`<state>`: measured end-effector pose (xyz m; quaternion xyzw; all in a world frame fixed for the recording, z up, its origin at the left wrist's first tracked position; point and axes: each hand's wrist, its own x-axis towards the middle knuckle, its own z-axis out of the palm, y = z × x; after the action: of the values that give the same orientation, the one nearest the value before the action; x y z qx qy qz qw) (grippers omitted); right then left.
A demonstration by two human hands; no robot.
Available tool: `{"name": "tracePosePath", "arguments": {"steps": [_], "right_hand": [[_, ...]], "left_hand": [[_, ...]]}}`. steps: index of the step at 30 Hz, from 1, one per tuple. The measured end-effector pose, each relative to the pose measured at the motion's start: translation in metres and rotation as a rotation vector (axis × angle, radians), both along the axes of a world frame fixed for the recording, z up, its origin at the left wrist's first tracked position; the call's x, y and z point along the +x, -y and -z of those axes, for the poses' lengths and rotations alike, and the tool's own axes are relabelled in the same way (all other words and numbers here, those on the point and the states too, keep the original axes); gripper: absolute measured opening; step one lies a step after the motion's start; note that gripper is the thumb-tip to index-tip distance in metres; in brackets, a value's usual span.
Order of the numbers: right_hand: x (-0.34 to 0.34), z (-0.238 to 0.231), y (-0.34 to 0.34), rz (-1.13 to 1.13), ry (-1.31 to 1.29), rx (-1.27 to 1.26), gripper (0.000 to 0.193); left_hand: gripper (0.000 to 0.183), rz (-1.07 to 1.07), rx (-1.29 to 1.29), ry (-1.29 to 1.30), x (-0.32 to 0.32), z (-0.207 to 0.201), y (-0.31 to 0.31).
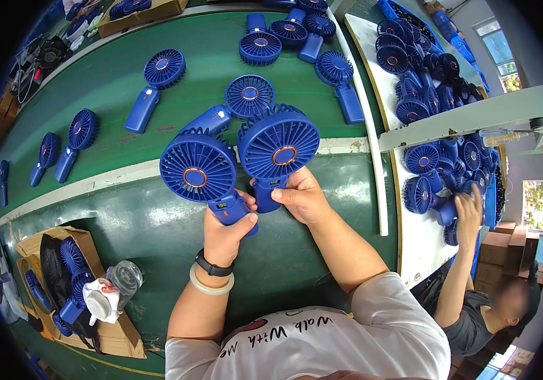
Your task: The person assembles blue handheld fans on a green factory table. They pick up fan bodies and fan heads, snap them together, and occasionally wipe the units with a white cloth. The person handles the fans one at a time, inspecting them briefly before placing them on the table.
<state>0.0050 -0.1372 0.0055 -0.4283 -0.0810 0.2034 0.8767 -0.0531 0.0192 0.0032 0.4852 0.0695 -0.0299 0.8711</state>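
The fingers (243, 225) of the left hand (220, 237) are closed around the handle of the first blue fan (197, 166); the second blue fan (278, 145) is gripped likewise by the right hand (304, 200). Both fans are held above the dark green surface (341, 183). It seems that a check is being made; next, steady handling would be required.

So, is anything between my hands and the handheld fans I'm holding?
Nothing visible: your left hand directly grips the left blue handheld fan, and your right hand directly grips the right blue handheld fan.
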Motion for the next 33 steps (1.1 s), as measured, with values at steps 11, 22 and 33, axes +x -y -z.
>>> {"name": "tracePosePath", "arguments": {"steps": [11, 22, 33], "right_hand": [[0.002, -0.003, 0.001, 0.012, -0.083, 0.044, 0.056], [0.008, -0.005, -0.014, -0.096, 0.022, -0.161, 0.074], [0.189, -0.131, -0.022, 0.134, 0.232, -0.178, 0.035]], "left_hand": [[0.034, -0.060, -0.041, 0.012, -0.001, 0.000, 0.002], [0.054, 0.003, -0.126, 0.118, 0.000, 0.001, -0.002], [0.041, -0.107, -0.164, -0.002, 0.000, 0.002, -0.001]]}}
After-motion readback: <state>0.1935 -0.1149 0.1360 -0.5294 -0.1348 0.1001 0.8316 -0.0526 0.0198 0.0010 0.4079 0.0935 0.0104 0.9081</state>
